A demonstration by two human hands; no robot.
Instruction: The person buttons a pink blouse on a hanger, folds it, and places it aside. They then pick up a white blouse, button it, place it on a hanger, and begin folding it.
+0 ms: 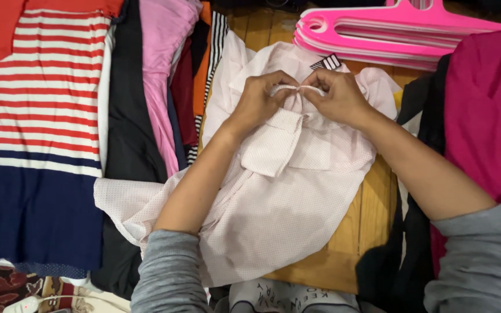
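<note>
A pale pink dotted garment (pixel 285 191) lies spread on a wooden surface (pixel 372 214) in the middle of the head view. My left hand (pixel 259 101) and my right hand (pixel 337 95) meet at its upper part. Both pinch a white edge, perhaps a hanger or trim (pixel 297 88), near the collar. The fingers are curled and hide what lies under them. A folded strip of the same fabric (pixel 276 142) hangs down just below my hands. Grey sleeves cover both my forearms near the bottom edge.
A stack of bright pink plastic hangers (pixel 378 32) lies at the top right. A red, white and navy striped shirt (pixel 36 116) is at left, beside black (pixel 129 116) and pink (pixel 160 75) clothes. A magenta garment (pixel 488 116) fills the right side.
</note>
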